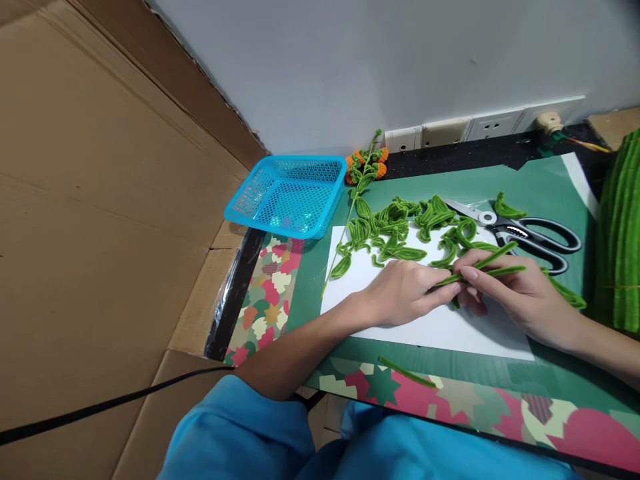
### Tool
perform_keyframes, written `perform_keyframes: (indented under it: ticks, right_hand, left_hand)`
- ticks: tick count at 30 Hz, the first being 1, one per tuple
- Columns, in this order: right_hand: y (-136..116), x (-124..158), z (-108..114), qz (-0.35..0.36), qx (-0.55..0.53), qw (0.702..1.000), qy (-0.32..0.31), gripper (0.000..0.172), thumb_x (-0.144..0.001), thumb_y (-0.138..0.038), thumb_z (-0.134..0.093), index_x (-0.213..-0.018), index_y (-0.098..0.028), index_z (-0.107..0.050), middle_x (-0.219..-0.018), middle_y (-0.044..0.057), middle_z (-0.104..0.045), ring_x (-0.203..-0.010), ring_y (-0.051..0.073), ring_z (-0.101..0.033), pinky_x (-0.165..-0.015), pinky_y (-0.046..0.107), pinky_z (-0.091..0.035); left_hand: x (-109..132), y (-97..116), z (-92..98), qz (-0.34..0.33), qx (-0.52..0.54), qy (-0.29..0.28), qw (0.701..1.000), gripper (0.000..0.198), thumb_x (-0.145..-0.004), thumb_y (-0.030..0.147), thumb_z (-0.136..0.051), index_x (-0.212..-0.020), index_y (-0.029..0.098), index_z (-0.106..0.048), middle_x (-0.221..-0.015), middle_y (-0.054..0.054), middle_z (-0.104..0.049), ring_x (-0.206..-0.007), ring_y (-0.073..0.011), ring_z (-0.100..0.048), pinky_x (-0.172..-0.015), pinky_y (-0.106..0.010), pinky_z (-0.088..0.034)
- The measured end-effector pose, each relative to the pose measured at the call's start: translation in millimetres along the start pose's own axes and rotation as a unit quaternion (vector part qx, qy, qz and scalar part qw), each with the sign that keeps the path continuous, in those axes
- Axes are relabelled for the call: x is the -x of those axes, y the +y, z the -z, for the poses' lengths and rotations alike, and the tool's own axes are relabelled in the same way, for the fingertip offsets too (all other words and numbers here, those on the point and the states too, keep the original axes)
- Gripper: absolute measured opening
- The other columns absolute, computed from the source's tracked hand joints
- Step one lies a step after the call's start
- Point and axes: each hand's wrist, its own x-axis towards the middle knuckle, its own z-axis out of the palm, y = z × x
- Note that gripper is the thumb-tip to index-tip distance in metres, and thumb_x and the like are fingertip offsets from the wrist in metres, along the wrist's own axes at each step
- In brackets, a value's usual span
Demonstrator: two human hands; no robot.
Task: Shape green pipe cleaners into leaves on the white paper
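Observation:
My left hand and my right hand meet over a white sheet of paper. Between their pinched fingers is a green pipe cleaner, bent so that two ends stick out to the right. Behind my hands lies a loose heap of green pipe-cleaner leaves, several of them curled into loops. Scissors with black and grey handles rest just beyond my right hand. A straight green pipe cleaner piece lies near the table's front edge.
A blue plastic basket stands at the back left. Beside it lies a pipe-cleaner stem with orange flowers. A thick bundle of green pipe cleaners is at the right. Cardboard walls the left side; wall sockets line the back.

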Motion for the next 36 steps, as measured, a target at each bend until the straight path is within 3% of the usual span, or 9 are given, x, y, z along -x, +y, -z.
perform_keyframes:
  ticks: [36]
  right_hand:
    - [1.9,2.5,2.8,0.001,0.006,1.000,-0.015,0.042,-0.109,-0.042,-0.061,-0.077,-0.019,-0.073,-0.075,0.002,-0.066,-0.059,0.013,-0.061,-0.056,0.028,-0.047]
  left_hand:
    - [-1.0,-1.2,0.6,-0.002,-0.007,-0.009,1.000,0.045,-0.114,0.047,-0.039,-0.103,0.021,-0.074,-0.091,-0.002,-0.077,-0.082,-0.0170,-0.070,-0.070,-0.029,-0.041]
